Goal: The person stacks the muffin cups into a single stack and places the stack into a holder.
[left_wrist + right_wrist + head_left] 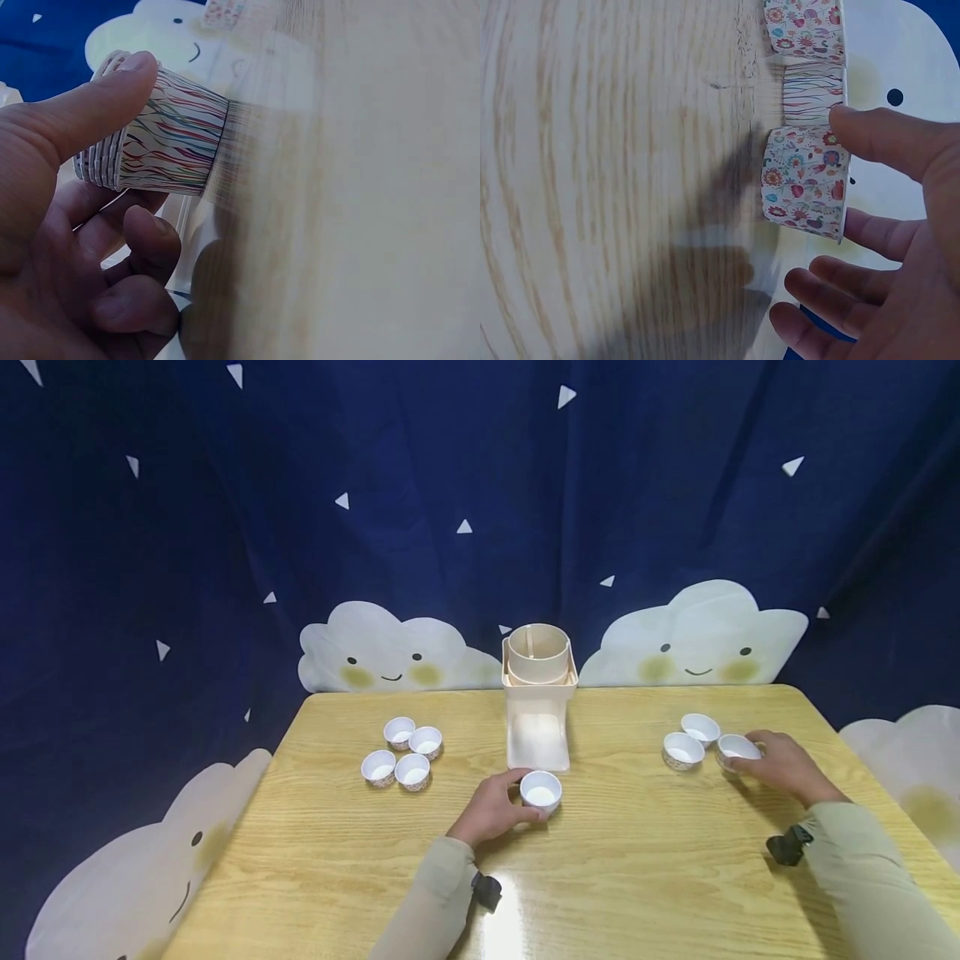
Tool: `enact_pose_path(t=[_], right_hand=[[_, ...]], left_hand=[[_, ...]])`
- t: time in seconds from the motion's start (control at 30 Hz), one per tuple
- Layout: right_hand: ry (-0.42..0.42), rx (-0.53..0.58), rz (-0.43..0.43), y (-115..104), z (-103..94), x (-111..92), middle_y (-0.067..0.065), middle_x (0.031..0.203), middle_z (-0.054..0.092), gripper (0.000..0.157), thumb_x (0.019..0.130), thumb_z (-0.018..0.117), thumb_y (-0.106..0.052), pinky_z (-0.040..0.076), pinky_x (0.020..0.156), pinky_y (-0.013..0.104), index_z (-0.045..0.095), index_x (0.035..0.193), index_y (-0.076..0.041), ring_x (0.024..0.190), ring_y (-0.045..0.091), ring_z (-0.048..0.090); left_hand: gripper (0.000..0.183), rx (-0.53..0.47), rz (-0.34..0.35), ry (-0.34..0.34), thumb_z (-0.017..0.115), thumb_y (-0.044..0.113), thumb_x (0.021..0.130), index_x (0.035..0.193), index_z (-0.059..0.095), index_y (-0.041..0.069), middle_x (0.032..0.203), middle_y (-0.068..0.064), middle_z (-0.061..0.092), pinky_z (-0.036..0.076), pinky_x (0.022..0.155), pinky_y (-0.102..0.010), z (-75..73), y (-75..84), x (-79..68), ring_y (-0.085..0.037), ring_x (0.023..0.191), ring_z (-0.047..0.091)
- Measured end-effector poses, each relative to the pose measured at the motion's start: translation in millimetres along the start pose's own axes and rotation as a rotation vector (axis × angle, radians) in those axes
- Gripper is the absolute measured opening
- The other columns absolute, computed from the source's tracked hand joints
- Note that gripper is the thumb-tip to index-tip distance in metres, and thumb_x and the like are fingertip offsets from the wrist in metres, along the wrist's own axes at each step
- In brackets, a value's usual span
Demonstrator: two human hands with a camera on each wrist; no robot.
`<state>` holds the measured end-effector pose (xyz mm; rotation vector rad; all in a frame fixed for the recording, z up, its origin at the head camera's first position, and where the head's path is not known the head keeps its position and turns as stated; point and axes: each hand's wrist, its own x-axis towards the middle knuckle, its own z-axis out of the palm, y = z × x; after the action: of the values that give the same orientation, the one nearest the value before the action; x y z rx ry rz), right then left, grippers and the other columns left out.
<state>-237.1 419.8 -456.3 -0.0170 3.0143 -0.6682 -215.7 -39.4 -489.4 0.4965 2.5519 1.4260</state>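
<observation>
In the head view my left hand point(491, 810) grips a stack of small paper baking cups point(541, 792) at the front middle of the table. The left wrist view shows several nested rims on this stack point(172, 135), with coloured wavy stripes on the outermost cup. At the right my right hand point(791, 767) holds a paper cup point(738, 747) between thumb and index finger. Red and blue flower prints cover that cup point(806, 180), which stands on the table. Two more cups stand beside it, one striped point(810, 94) and one flowered point(806, 28).
A cream plastic stand point(538, 727) with a round tube point(538, 656) on top is at the back middle of the wooden table point(337, 868). Several white-lined paper cups point(412, 770) stand grouped at the left. Behind hangs a dark blue curtain point(450, 460) with cloud shapes.
</observation>
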Motion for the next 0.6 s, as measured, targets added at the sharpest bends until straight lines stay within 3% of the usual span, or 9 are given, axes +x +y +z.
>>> enact_pose_path(t=[0.3, 0.47, 0.6], right_hand=[[-0.025, -0.006, 0.021, -5, -8.4, -4, 0.047, 0.129, 0.044, 0.081, 0.091, 0.066, -0.044, 0.039, 0.095, 0.068, 0.042, 0.131, 0.022, 0.117, 0.06, 0.043], [0.026, 0.005, 0.016, -18, -17.9, -6, 0.047, 0.131, 0.041, 0.082, 0.092, 0.065, -0.046, 0.035, 0.097, 0.069, 0.041, 0.132, 0.021, 0.12, 0.06, 0.039], [0.093, 0.016, -0.041, -29, -23.2, -6, 0.046, 0.13, 0.042, 0.078, 0.091, 0.069, -0.04, 0.035, 0.097, 0.068, 0.043, 0.131, 0.021, 0.12, 0.059, 0.039]], left_hand=[[0.063, 0.019, -0.005, 0.002, 0.089, 0.027, 0.071, 0.129, 0.066, 0.022, 0.121, 0.001, 0.071, 0.044, 0.107, -0.043, 0.8, -1.9, -1.2, -0.022, 0.122, 0.061], [0.063, 0.011, -0.003, 0.0, 0.089, 0.028, 0.071, 0.129, 0.065, 0.022, 0.122, 0.0, 0.071, 0.044, 0.107, -0.043, -0.2, -0.4, -0.4, -0.023, 0.123, 0.06], [0.062, 0.024, -0.005, -0.003, 0.089, 0.029, 0.071, 0.129, 0.066, 0.022, 0.121, 0.001, 0.071, 0.045, 0.105, -0.042, 0.1, -0.8, 1.5, -0.022, 0.123, 0.06]])
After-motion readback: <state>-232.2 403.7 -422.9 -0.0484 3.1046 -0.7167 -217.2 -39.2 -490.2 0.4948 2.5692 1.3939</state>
